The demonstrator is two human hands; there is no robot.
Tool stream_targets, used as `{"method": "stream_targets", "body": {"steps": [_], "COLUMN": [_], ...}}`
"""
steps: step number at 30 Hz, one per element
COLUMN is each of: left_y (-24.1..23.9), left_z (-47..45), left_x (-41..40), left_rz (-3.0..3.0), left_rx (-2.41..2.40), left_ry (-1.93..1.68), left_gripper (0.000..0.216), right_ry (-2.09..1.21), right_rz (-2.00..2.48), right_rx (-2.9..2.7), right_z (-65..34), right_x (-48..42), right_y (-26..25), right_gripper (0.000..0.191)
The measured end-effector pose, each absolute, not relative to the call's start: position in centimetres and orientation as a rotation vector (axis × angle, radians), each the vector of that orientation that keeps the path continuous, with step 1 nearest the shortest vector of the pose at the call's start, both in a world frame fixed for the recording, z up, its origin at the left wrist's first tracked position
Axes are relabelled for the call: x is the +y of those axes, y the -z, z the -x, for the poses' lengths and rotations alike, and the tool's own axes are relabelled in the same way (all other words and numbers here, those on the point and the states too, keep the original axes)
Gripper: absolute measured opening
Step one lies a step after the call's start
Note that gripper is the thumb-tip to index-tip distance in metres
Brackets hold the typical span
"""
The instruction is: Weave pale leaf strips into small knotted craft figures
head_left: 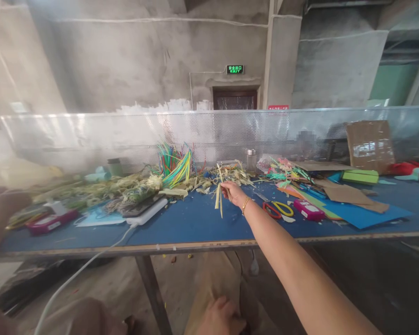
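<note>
My right hand (pixel 233 193) reaches over the blue tabletop, thumb and fingers pinched on pale yellow dried husk strips (pixel 218 196). Two ends of the strips hang below the fingers, and a thin piece sticks up above them. Down at my lap, my left hand (pixel 219 318) rests on my tan trouser leg (pixel 209 279), fingers bent loosely over the cloth; nothing shows in it. Right of my right wrist lie scissors (pixel 273 209) with red and yellow handles. A heap of similar dried strips (pixel 230 173) spreads behind the right hand.
Bundled coloured stems (pixel 176 165) stand at the back. A white power bank (pixel 148 211) with a cable lies left; a pink box (pixel 308 210) and blue sheets (pixel 366 214) lie right. A glass bottle (pixel 251 160) stands before the perforated metal screen (pixel 125 132). Another person's arm (pixel 3 214) shows left.
</note>
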State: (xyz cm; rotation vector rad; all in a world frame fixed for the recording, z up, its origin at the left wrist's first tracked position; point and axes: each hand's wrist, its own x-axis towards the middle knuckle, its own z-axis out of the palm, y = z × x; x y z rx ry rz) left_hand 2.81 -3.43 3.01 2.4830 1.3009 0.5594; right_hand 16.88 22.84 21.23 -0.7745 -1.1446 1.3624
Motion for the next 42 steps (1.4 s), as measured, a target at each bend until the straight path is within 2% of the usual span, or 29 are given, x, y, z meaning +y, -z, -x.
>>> {"method": "stream_targets", "body": {"steps": [3, 7, 9, 10, 13, 15, 19, 22, 25, 28, 33, 38, 42], "left_y": [-9.8, -19.3, -22.0, -22.7, -23.3, -23.2, -23.5, -23.9, -23.5, -22.4, -20.7, -20.6, -20.6], "left_z": [-2.0, 0.1, 0.9, 1.1, 0.9, 0.2, -0.9, -1.0, -1.0, -1.2, -1.5, -0.6, -0.2], "left_x": [-2.3, 2.5, 6.4, 8.3, 13.4, 15.3, 16.9, 17.9, 19.3, 20.3, 20.5, 20.5, 20.6], "left_rz": [-2.683, -2.487, -2.3, -2.247, -2.138, -2.089, -2.065, -1.956, -1.658, -1.484, -1.507, -1.83, -2.005], "left_rx": [0.998, 1.187, 1.47, 1.572, 1.608, 1.548, 1.609, 1.667, 1.524, 1.376, 1.088, 1.169, 1.14], "left_ry": [-1.047, -1.581, -1.629, -1.524, -1.224, -1.249, -1.3, -1.383, -1.504, -1.576, -1.638, -1.856, -1.814], "left_gripper": [0.02, 0.027, 0.029, 0.027, 0.024, 0.015, 0.011, 0.029, 0.044, 0.049, 0.04, 0.022, 0.019], "right_ry": [-1.369, -1.375, -1.376, -1.375, -1.369, -1.358, -1.292, -1.252, -1.254, -1.259, -1.244, -1.228, -1.239], "right_rz": [0.752, 0.717, 0.701, 0.695, 0.678, 0.663, 0.637, 0.635, 0.651, 0.67, 0.7, 0.688, 0.695], "right_rx": [-1.143, -1.14, -1.143, -1.147, -1.162, -1.182, -1.223, -1.238, -1.274, -1.289, -1.25, -1.231, -1.27], "right_z": [-16.8, -16.6, -16.5, -16.5, -16.3, -16.2, -16.0, -16.0, -16.2, -16.2, -16.2, -16.3, -16.4], "right_x": [22.7, 22.5, 22.3, 22.3, 22.1, 22.1, 22.0, 22.0, 21.8, 21.6, 21.7, 21.8, 21.8], "right_y": [-21.3, -21.4, -21.5, -21.6, -21.8, -21.9, -21.8, -21.8, -21.9, -21.9, -21.8, -21.8, -21.6], "right_gripper": [0.008, 0.009, 0.012, 0.013, 0.019, 0.021, 0.026, 0.028, 0.026, 0.022, 0.022, 0.024, 0.02]}}
